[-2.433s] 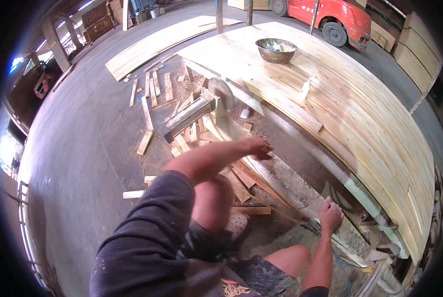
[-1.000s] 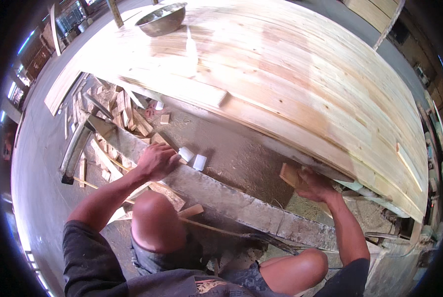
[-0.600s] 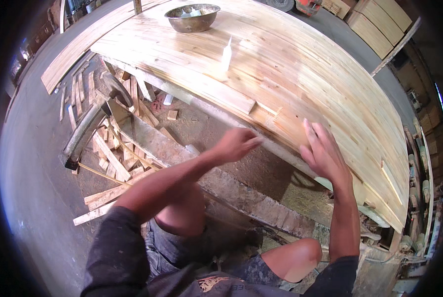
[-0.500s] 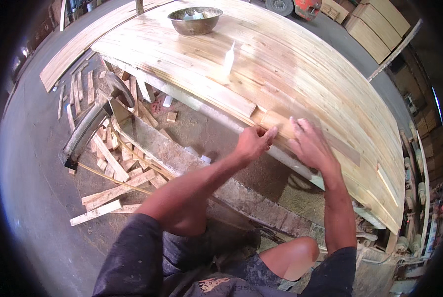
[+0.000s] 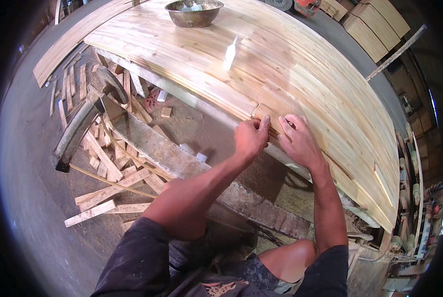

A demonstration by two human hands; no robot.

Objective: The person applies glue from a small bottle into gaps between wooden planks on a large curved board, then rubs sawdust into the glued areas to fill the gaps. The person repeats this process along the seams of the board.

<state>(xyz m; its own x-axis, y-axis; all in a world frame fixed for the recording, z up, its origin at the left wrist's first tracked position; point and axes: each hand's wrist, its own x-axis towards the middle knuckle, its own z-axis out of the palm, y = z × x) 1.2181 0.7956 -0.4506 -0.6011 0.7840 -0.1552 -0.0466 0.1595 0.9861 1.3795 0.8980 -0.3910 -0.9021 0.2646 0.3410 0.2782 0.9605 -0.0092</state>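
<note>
Short wooden piece [image 5: 270, 113] at the near edge of a pale timber panel [image 5: 310, 79], between left hand [image 5: 251, 137] and right hand [image 5: 299, 141]
The left hand is curled, its thumb at the piece; the right hand arches just beside it, fingers bent toward the same wood. Whether either grasps the piece or merely presses on it cannot be told. The piece lies along the panel's edge, near the toothed end of a longer strip [image 5: 234, 100]. Farther back on the panel stand a white nozzled bottle [image 5: 230, 55] and a metal bowl [image 5: 194, 18]. Between panel and person runs a grey beam [image 5: 157, 147]; wooden offcuts [image 5: 93, 212] lie strewn on the floor [image 5: 43, 208] to the left
</note>
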